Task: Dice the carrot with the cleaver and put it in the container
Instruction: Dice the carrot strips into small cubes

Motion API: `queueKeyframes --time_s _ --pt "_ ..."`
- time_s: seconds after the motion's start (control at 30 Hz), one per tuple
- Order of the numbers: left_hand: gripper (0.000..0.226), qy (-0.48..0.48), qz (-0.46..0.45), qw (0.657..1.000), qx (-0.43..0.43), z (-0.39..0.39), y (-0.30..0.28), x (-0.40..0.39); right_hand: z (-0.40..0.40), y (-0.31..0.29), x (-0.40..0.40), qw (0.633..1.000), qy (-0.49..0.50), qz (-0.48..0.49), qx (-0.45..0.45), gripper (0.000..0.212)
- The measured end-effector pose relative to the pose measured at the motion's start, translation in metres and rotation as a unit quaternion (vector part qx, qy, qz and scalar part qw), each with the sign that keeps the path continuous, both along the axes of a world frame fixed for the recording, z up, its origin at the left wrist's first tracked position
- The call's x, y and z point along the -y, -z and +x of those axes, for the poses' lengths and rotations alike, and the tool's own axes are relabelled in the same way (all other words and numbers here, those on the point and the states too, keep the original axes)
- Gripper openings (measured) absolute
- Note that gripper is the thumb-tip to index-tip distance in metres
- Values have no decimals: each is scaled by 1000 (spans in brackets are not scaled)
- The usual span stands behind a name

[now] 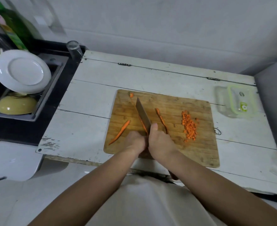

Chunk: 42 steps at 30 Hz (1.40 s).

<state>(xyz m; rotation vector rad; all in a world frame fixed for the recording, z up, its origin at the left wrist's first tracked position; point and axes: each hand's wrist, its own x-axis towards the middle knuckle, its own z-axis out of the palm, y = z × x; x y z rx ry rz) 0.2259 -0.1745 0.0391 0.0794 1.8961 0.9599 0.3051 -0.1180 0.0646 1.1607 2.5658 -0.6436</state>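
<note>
Both hands meet mid-board: left hand [135, 141] pins a carrot piece, mostly hidden; right hand [160, 142] is clamped on the cleaver [143, 116]. Left of the grip lies an uncut strip [119, 132]; right of it a sliver [161, 119], then dice [190, 126], roughly half done. Farthest right, the container [235, 101] appears empty, path unobstructed.

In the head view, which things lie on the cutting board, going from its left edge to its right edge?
Carrot strip → cleaver, gripped by the right hand → thin carrot strip → pile of diced carrot.
</note>
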Motion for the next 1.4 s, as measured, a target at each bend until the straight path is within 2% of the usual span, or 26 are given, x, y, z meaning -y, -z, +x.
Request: queueKeyframes --time_s 0.1,0.2,0.27,0.37,0.57,0.77,0.97,1.17,1.4 --pt "53 -2 -6 1000 6 2 5 0 2 -1 1 1000 2 -1 -1 31" --pt "24 -15 -17 1000 20 4 4 -2 44 -2 12 1000 -1 -9 8 33" --pt "15 -24 -24 999 36 4 5 -3 72 -3 19 1000 -11 -10 13 35" --pt "20 -20 -24 998 49 7 5 -3 82 0 18 1000 -5 -28 6 33" --pt "27 -20 -26 998 58 4 0 -3 87 3 -1 996 73 -35 -29 21" --pt "25 -8 -33 998 54 5 -1 -4 97 -4 -7 998 47 -31 -37 16" --pt "26 -14 -32 998 56 4 0 -6 96 -11 -3 998 32 -10 -55 17" --pt "21 8 -14 998 60 3 5 -1 64 -10 -4 1000 8 13 -10 21" --pt "22 -5 -13 999 46 1 6 -3 55 -11 -3 1000 2 13 -3 32"
